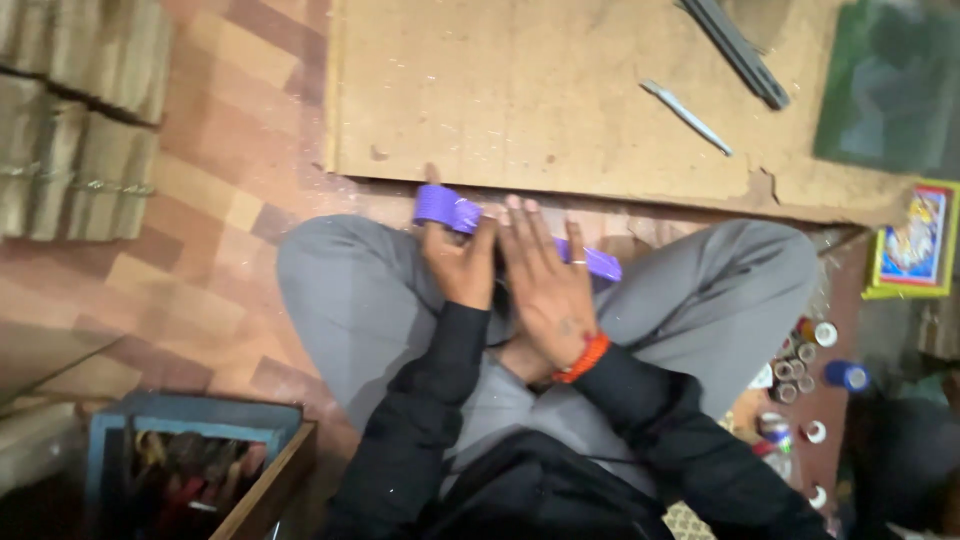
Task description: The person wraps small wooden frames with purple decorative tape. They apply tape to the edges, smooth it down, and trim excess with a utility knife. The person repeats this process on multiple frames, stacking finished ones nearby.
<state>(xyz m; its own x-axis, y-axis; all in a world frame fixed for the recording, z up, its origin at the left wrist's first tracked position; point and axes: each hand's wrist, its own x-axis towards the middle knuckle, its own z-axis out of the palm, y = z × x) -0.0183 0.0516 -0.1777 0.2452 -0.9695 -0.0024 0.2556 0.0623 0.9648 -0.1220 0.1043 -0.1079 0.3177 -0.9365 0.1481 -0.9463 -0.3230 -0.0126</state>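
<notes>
I sit cross-legged in grey trousers on a tiled floor. My left hand (459, 262) grips one end of a flat purple strip (445, 208), with the thumb over it. My right hand (545, 285), with an orange thread band at the wrist, lies flat with fingers spread over the middle of the strip, whose other end (598, 263) sticks out to the right. The part under my palm is hidden.
A large brown board (560, 90) lies ahead, with a thin metal tool (686, 116) and a dark flat bar (740, 52) on it. Several small spools (805, 355) sit at right, a framed picture (915, 240) further right, a blue wooden box (195, 470) at lower left.
</notes>
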